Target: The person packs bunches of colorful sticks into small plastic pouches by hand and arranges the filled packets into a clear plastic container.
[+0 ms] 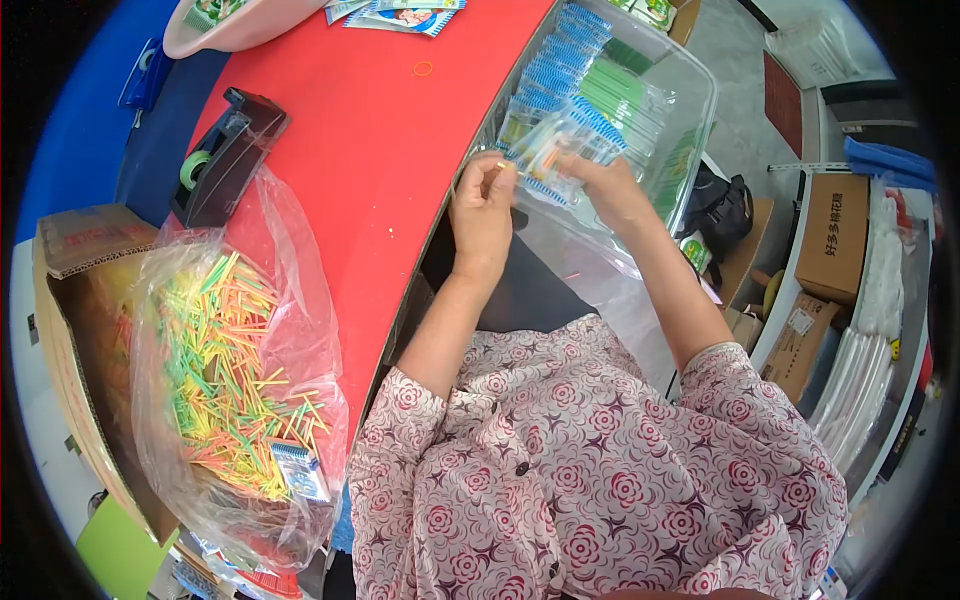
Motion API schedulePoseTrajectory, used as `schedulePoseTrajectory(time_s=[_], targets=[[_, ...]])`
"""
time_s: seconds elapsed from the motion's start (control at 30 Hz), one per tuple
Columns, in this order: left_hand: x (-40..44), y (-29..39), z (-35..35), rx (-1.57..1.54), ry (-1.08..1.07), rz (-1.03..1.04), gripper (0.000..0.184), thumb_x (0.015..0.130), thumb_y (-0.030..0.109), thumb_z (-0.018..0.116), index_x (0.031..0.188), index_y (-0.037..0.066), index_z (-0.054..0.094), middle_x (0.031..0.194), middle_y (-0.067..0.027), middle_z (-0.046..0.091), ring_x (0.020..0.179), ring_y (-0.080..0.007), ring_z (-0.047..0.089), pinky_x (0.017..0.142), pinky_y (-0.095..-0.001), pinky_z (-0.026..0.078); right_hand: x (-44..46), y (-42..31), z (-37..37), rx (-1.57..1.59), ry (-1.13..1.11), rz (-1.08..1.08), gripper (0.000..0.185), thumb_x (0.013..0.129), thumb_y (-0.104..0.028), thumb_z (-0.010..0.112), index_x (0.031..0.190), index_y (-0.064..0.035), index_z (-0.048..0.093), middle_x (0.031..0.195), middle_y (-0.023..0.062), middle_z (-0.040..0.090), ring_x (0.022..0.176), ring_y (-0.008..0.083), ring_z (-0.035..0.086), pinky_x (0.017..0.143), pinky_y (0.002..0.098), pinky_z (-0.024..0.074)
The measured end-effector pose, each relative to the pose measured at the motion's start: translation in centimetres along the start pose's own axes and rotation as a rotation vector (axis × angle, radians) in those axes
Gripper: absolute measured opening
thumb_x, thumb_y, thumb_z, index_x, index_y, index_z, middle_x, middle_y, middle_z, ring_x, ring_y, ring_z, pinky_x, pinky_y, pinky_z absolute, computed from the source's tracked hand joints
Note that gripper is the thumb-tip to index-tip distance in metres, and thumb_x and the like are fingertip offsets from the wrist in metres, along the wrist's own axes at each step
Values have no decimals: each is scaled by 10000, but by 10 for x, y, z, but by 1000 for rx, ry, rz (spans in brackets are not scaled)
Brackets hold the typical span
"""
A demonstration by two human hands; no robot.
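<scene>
My right hand [608,190] grips a clear plastic packet [580,130] with blue striped edges over the clear bin. Pale and orange sticks show through or against it, somewhat blurred. My left hand [482,215] is closed in a pinch beside the packet's lower left edge, near the table's edge. A small yellow bit shows at its fingertips, too small to name. Inside the clear plastic bin [705,110], rows of blue-edged packets [570,50] and green-and-clear packets [625,95] lie stacked.
On the red table [370,150] are a black tape dispenser [225,155], an orange rubber band [423,69] and a pink basin [215,25]. An open bag of coloured sticks [225,370] lies in a cardboard box [95,240] at left. Shelves with cartons [833,240] stand at right.
</scene>
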State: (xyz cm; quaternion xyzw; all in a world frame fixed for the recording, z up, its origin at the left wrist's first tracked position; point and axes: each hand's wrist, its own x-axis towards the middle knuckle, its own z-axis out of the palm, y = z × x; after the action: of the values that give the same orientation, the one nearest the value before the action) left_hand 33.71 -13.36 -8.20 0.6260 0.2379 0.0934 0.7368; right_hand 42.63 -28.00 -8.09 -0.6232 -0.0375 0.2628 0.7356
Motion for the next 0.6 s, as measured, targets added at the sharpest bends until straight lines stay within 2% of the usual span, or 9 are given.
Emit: schedulePoseTrajectory(time_s=[0.07, 0.13, 0.2, 0.27, 0.33, 0.4, 0.47, 0.5, 0.6], targets=[[-16, 11, 5, -108, 11, 138, 75, 894, 81, 587, 918, 13, 568, 844, -27, 598, 701, -87, 527, 616, -242, 450, 5, 1, -5, 165, 109, 31, 320, 786, -162, 713, 1064, -18, 647, 1002, 66, 668, 855, 156, 631, 798, 307, 480], [-34, 26, 3, -165, 8, 206, 65, 892, 68, 585, 922, 13, 569, 847, -37, 604, 721, -92, 542, 635, -247, 460, 17, 18, -19, 84, 125, 61, 317, 786, -161, 709, 1062, -18, 648, 998, 65, 670, 843, 158, 632, 787, 306, 481], [-53, 48, -19, 85, -6, 400, 72, 884, 53, 591, 942, 15, 573, 871, -74, 623, 795, -141, 594, 712, -264, 480, 33, 42, -32, -68, 143, 127, 313, 784, -160, 701, 1059, -20, 648, 989, 63, 673, 820, 162, 634, 766, 303, 482], [-64, 84, -57, 578, 163, 608, 62, 878, 51, 598, 929, 20, 583, 887, -102, 632, 838, -194, 622, 754, -280, 492, 45, 61, -31, -69, 109, 139, 306, 775, -148, 705, 1047, -18, 652, 975, 62, 674, 817, 161, 634, 759, 299, 482], [-61, 96, -103, 760, 460, 696, 101, 868, 68, 625, 953, 14, 615, 888, -98, 646, 821, -213, 624, 717, -308, 509, 57, 75, -24, -78, 38, 154, 294, 755, -124, 713, 1023, -14, 659, 946, 61, 678, 812, 158, 633, 747, 291, 483], [-61, 102, -153, 785, 727, 592, 176, 867, 92, 633, 1026, 17, 623, 935, -98, 657, 829, -228, 629, 714, -306, 510, 64, 82, -16, -108, 53, 144, 284, 748, -115, 717, 1008, -15, 664, 933, 60, 679, 805, 156, 632, 739, 291, 484], [-62, 115, -190, 1199, 792, 589, 223, 871, 111, 630, 1071, 13, 621, 985, -112, 655, 868, -252, 627, 762, -341, 507, 70, 87, -11, -171, 82, 130, 263, 733, -99, 725, 978, -15, 675, 907, 58, 682, 792, 153, 631, 724, 289, 488], [-63, 121, -189, 1200, 792, 588, 223, 871, 111, 630, 1071, 13, 621, 985, -112, 655, 868, -252, 627, 762, -341, 507, 73, 91, -11, -171, 81, 130, 263, 733, -99, 725, 978, -15, 675, 907, 58, 682, 792, 153, 631, 724, 289, 488], [-64, 133, -177, 1605, 842, 914, 239, 881, 110, 613, 1102, 20, 621, 1011, -121, 650, 906, -298, 616, 816, -387, 489, 81, 104, -14, -222, 79, 135, 271, 717, -92, 739, 974, -28, 679, 896, 52, 683, 788, 152, 633, 719, 288, 494]])
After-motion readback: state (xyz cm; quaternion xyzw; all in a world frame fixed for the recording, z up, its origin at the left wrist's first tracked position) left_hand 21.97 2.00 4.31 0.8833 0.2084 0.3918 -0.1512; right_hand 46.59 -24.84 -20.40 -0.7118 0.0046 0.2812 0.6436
